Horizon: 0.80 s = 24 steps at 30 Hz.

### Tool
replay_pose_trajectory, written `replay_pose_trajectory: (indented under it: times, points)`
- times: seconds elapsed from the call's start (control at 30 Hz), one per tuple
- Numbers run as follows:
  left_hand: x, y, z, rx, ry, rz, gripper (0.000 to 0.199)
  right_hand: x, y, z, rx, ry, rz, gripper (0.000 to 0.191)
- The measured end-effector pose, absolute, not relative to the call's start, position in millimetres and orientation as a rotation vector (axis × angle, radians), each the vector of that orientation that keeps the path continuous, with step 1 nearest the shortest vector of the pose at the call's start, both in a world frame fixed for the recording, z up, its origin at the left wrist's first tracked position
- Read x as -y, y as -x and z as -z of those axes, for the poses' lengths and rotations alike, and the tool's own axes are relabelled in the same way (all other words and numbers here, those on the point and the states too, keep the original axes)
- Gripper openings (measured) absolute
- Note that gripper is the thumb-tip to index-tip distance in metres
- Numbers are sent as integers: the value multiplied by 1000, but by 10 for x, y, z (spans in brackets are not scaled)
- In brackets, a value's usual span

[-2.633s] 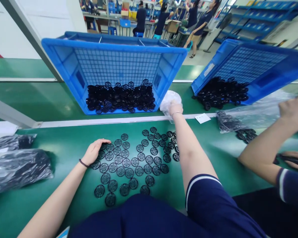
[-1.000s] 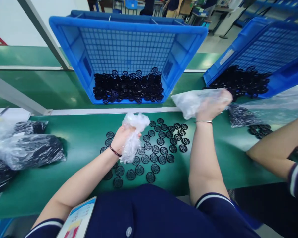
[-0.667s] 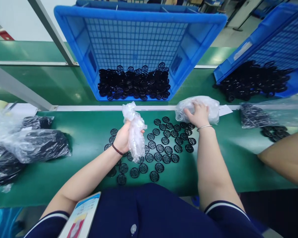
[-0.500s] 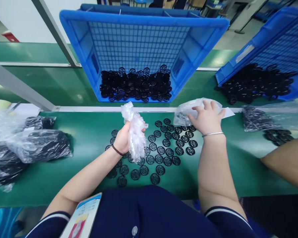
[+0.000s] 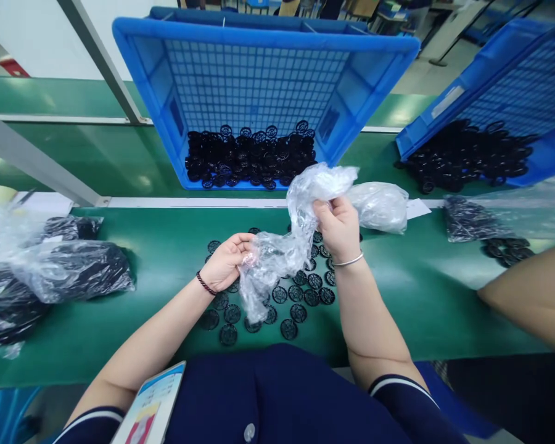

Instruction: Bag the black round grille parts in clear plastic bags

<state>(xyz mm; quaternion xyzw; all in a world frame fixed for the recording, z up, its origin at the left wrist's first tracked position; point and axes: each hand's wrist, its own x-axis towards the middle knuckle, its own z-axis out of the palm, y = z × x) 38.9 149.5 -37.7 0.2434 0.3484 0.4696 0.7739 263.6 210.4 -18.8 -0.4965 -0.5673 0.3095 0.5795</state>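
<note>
A crumpled clear plastic bag (image 5: 284, 250) stretches between my two hands above the green table. My left hand (image 5: 229, 262) pinches its lower left part. My right hand (image 5: 340, 231) grips the upper part, closed on the plastic. Several round black openwork discs (image 5: 296, 294) lie loose on the table below the bag and around it, some hidden by it. Right behind my right hand, a bundle of clear plastic (image 5: 382, 206) rests on the table beside a white paper (image 5: 419, 209).
A tilted blue crate (image 5: 268, 40) holding many black discs stands at the back; another blue crate (image 5: 472, 77) stands back right. Filled plastic bags (image 5: 81, 271) lie at the left, one bag (image 5: 467, 219) at the right. Another person's arm (image 5: 531, 290) reaches in from the right.
My right hand has left the plastic bundle, moved left and taken hold of the bag in my left hand. The bag is now spread out between both hands.
</note>
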Motion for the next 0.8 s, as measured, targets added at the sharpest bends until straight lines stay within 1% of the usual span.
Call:
replay_pose_trajectory:
  times: [0.1,0.17,0.23,0.27,0.3,0.37,0.43,0.5,0.53,0.57,0.63,0.7,0.73,0.8]
  points:
    - [-1475,-337,379,-750,-526,-1036,40,-2294,-2562,220,1303,1163,-787,43]
    - [-1482,-315,335,-763,-515,-1082,37,-2401,-2471,230,1331,1143,-838,58]
    - [-1506,-272,282,-800,-494,-1167,35,-2450,-2394,223,1385,1158,-823,78]
    - [-1523,-242,261,-824,-480,-1214,34,-2440,-2360,215,1408,1184,-792,85]
    - [-1540,-210,243,-847,-464,-1262,33,-2405,-2328,205,1423,1207,-770,89]
    - [-1572,-148,223,-879,-430,-1339,32,-2270,-2256,187,1464,1187,-846,84]
    - [-1591,-109,215,-882,-413,-1373,33,-2100,-2174,169,1522,1071,-1080,74]
    - [-1586,-101,206,-841,-429,-1358,32,-1960,-2097,144,1514,980,-1270,65]
    - [-1573,-109,201,-802,-452,-1324,33,-1915,-2067,126,1478,977,-1290,60]
    - [-1554,-122,195,-758,-483,-1272,38,-1889,-2047,103,1431,993,-1264,56]
    - [-1507,-156,189,-702,-549,-1143,58,-1881,-2039,50,1348,1024,-1162,48]
    - [-1465,-183,193,-718,-605,-1035,76,-1908,-2074,-7,1326,1025,-1087,47]
    - [-1452,-185,198,-737,-624,-1004,78,-1927,-2106,-33,1328,1022,-1057,47]
    - [-1448,-151,206,-768,-646,-990,68,-1971,-2195,-74,1319,1024,-999,44]
